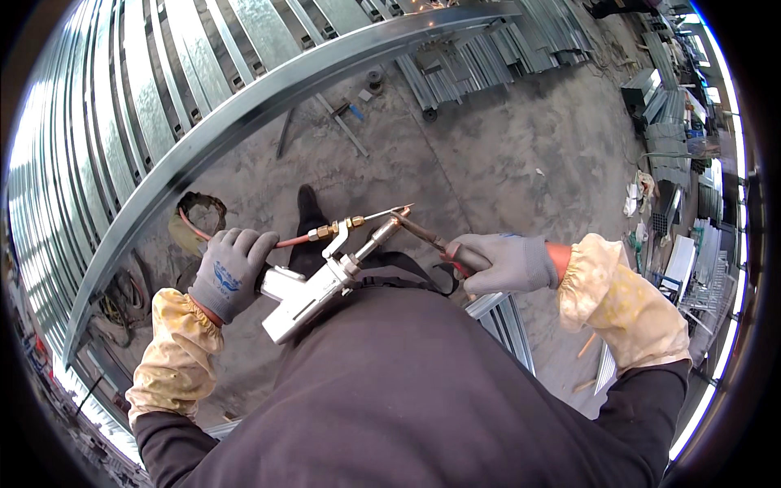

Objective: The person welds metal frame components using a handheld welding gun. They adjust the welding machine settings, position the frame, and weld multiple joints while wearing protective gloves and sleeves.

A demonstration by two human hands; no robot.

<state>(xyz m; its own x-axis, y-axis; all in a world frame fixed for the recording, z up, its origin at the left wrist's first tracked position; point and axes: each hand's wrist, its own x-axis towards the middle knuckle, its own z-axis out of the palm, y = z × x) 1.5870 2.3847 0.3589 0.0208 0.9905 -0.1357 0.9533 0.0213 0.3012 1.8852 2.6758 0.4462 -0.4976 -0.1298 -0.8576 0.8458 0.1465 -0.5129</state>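
Note:
My left hand (pixel 230 270), in a grey glove, is closed around the grip of a white welding gun (pixel 303 307) held in front of my body. Along the gun runs a red hose (pixel 291 241) with brass fittings (pixel 338 228) and a thin wire tip. Dark pliers (pixel 421 233) are in my gloved right hand (pixel 512 263), its fingers wrapped round their handles. The jaws of the pliers meet the end of the gun's copper-coloured nozzle (pixel 390 228). How firmly they grip it is too small to tell.
A large galvanized steel frame (pixel 268 93) with parallel slats stands at the left and far side. Steel profiles (pixel 480 69) lie stacked beyond, with sparks (pixel 431 6) at the top edge. Loose bars (pixel 342 124) lie on the floor; more metal stock (pixel 667 154) lines the right.

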